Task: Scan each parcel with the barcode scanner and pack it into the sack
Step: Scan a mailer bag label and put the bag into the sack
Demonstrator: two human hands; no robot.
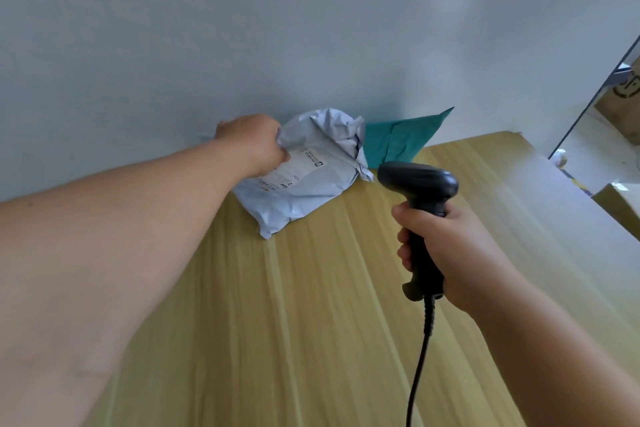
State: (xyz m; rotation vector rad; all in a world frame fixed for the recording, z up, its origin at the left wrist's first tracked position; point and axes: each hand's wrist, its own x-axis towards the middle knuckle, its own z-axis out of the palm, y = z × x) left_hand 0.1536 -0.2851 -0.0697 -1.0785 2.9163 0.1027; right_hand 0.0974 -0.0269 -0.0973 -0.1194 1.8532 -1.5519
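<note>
A crumpled pale grey parcel (311, 177) with a white shipping label lies at the far edge of the wooden table (311, 305), against the wall. My left hand (252, 144) grips its upper left corner. My right hand (446, 253) is closed around the handle of a black barcode scanner (420, 199), held upright just right of the parcel; the scanner's head points toward the label. Its black cable hangs down toward the bottom edge of the view. A flat teal bag (398, 139) lies behind the parcel, partly hidden by it.
A grey-white wall rises directly behind the table. To the right, past the table's edge, are a metal frame (595, 97), brown cardboard boxes (620, 104) and a white surface with small items.
</note>
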